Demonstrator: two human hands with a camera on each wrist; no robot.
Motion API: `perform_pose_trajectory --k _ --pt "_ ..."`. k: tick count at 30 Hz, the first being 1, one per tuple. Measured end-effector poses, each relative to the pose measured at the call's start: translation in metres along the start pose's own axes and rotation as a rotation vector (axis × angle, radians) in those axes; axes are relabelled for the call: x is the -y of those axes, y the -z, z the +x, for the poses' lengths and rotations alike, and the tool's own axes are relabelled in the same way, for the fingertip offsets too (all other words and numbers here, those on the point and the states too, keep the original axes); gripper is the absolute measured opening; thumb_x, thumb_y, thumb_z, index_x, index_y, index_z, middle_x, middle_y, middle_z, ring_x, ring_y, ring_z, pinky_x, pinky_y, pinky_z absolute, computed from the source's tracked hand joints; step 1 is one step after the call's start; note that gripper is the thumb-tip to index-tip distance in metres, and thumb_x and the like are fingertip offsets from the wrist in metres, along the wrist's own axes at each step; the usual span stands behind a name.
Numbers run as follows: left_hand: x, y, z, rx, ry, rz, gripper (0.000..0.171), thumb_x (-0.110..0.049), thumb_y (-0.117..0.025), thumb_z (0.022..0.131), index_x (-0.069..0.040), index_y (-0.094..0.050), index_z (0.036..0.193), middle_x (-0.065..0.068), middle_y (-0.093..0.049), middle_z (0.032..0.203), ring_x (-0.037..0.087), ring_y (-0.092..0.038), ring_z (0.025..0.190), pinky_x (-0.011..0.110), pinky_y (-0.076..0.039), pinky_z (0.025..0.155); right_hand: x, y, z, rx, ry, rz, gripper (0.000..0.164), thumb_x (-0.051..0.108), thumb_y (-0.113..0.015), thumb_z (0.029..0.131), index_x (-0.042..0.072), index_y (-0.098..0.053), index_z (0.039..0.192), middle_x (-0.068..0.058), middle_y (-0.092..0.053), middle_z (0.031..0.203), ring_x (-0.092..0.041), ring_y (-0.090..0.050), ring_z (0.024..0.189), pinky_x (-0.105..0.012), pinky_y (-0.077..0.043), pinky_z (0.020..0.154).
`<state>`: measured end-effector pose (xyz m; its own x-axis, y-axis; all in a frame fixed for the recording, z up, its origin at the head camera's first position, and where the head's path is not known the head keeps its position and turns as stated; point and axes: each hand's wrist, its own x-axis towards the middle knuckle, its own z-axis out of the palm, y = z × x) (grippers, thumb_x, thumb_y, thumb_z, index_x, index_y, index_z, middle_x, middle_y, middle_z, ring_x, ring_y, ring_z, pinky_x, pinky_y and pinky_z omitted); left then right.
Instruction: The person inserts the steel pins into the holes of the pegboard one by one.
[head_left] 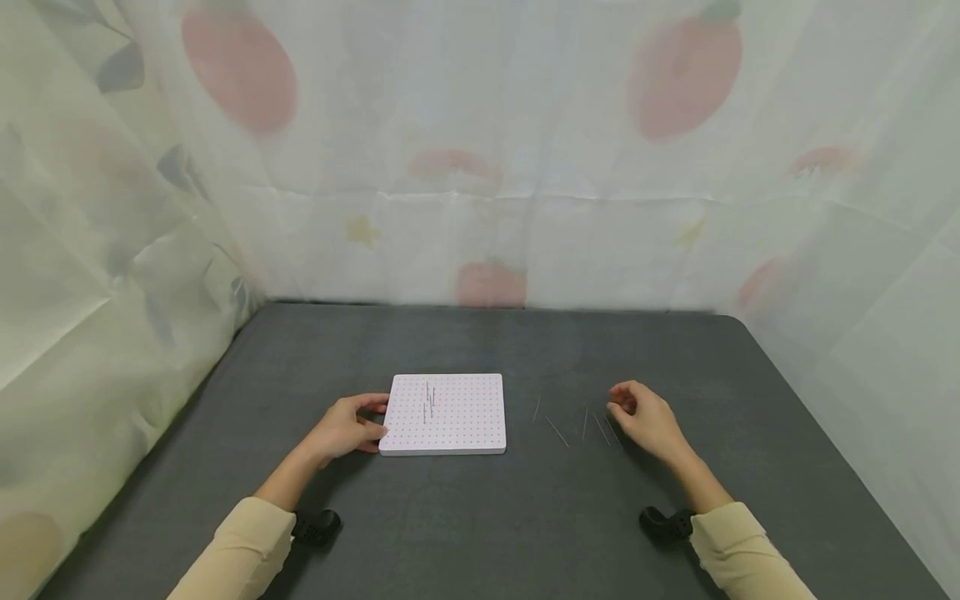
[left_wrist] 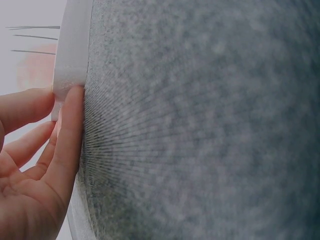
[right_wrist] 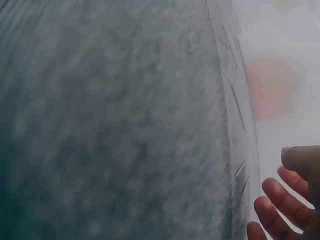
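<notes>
The left hand gripped the white board while, right of it, the right hand hovered, fingers parted, near thin pins seemingly light, stiff, best pinched mid-shaft.

Cream sleeves, wide cuffs, rounded black wrist cameras, bare fingers

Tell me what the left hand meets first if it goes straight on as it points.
The board: the left hand holds its left edge, so nothing appears to lie between.
</notes>
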<state>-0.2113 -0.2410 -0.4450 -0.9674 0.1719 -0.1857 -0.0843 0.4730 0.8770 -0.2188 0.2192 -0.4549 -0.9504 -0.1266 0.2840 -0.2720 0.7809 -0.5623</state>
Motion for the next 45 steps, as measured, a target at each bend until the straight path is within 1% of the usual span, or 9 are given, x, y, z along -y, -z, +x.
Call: perform_pose_trajectory --k 3,8,12,16,23,29,36,40,45 --pt "-0.001 0.000 0.000 0.000 0.001 0.001 0.058 0.003 -0.064 0.080 0.000 -0.043 0.134 0.022 -0.048 0.124 0.019 -0.063 0.081 0.034 -0.057 0.062 -0.003 0.002 0.000 0.030 -0.011 -0.024 0.020 0.011 -0.064 0.085 0.002 -0.060 0.102 -0.010 -0.061 0.093 -0.022 -0.059 0.079 -0.038 -0.050 0.068" --pt "-0.001 0.000 0.000 0.003 0.003 0.001 0.058 0.002 -0.064 0.080 0.000 -0.043 0.134 0.022 -0.048 0.124 0.019 -0.063 0.081 0.034 -0.057 0.062 -0.005 0.005 0.000 0.069 -0.025 -0.068 0.019 0.012 -0.065 0.084 0.002 -0.061 0.100 -0.007 -0.058 0.087 -0.018 -0.054 0.075 -0.034 -0.045 0.064" --pt "-0.001 0.001 0.000 0.006 0.004 0.002 0.058 0.002 -0.064 0.080 -0.001 -0.044 0.134 0.021 -0.048 0.124 0.019 -0.063 0.081 0.034 -0.057 0.062 -0.007 0.006 0.000 0.124 -0.034 -0.084 0.020 0.014 -0.065 0.084 0.003 -0.062 0.100 -0.007 -0.056 0.087 -0.016 -0.050 0.074 -0.033 -0.042 0.063" --pt "0.000 0.000 0.000 0.007 0.005 0.002 0.058 0.002 -0.064 0.080 -0.001 -0.044 0.134 0.021 -0.048 0.124 0.019 -0.063 0.081 0.034 -0.057 0.062 -0.009 0.007 0.000 0.162 -0.024 -0.096 0.020 0.013 -0.065 0.083 0.003 -0.062 0.100 -0.007 -0.054 0.087 -0.015 -0.046 0.072 -0.030 -0.039 0.060" --pt "-0.001 0.000 0.000 0.005 0.008 0.002 0.058 0.002 -0.064 0.080 -0.001 -0.043 0.134 0.021 -0.048 0.124 0.019 -0.063 0.081 0.034 -0.057 0.062 -0.007 0.008 -0.001 0.176 -0.005 -0.108 0.020 0.010 -0.067 0.081 0.004 -0.062 0.099 -0.008 -0.054 0.087 -0.017 -0.048 0.074 -0.032 -0.041 0.062" --pt "-0.002 0.000 -0.001 0.005 0.008 -0.001 0.058 0.003 -0.064 0.080 0.000 -0.043 0.134 0.021 -0.049 0.123 0.019 -0.063 0.081 0.034 -0.057 0.062 -0.008 0.008 0.000 0.174 0.004 -0.102 0.019 0.007 -0.067 0.080 0.004 -0.062 0.098 -0.007 -0.053 0.086 -0.016 -0.048 0.074 -0.032 -0.041 0.063" --pt "-0.003 -0.001 -0.001 0.004 0.008 0.001 0.057 0.003 -0.064 0.080 0.000 -0.044 0.134 0.021 -0.049 0.123 0.019 -0.063 0.081 0.034 -0.057 0.062 -0.010 0.008 0.000 0.167 0.030 -0.080 0.015 0.000 -0.063 0.081 0.006 -0.063 0.095 -0.006 -0.054 0.085 -0.017 -0.049 0.074 -0.033 -0.042 0.063" --pt "-0.004 -0.001 -0.002 0.004 0.003 0.009 0.057 0.003 -0.064 0.080 0.001 -0.044 0.134 0.021 -0.049 0.122 0.018 -0.062 0.080 0.034 -0.057 0.062 -0.010 0.008 0.002 0.169 0.020 -0.070 0.015 -0.001 -0.060 0.082 0.008 -0.063 0.093 -0.005 -0.054 0.083 -0.016 -0.049 0.072 -0.032 -0.040 0.061" --pt "-0.005 -0.002 -0.003 0.000 0.013 0.008 0.057 0.003 -0.064 0.080 0.000 -0.044 0.133 0.021 -0.049 0.122 0.018 -0.062 0.079 0.033 -0.057 0.062 -0.011 0.007 0.005 0.165 0.031 -0.074 0.016 -0.003 -0.056 0.082 0.008 -0.064 0.090 -0.004 -0.053 0.080 -0.015 -0.046 0.070 -0.031 -0.038 0.060"
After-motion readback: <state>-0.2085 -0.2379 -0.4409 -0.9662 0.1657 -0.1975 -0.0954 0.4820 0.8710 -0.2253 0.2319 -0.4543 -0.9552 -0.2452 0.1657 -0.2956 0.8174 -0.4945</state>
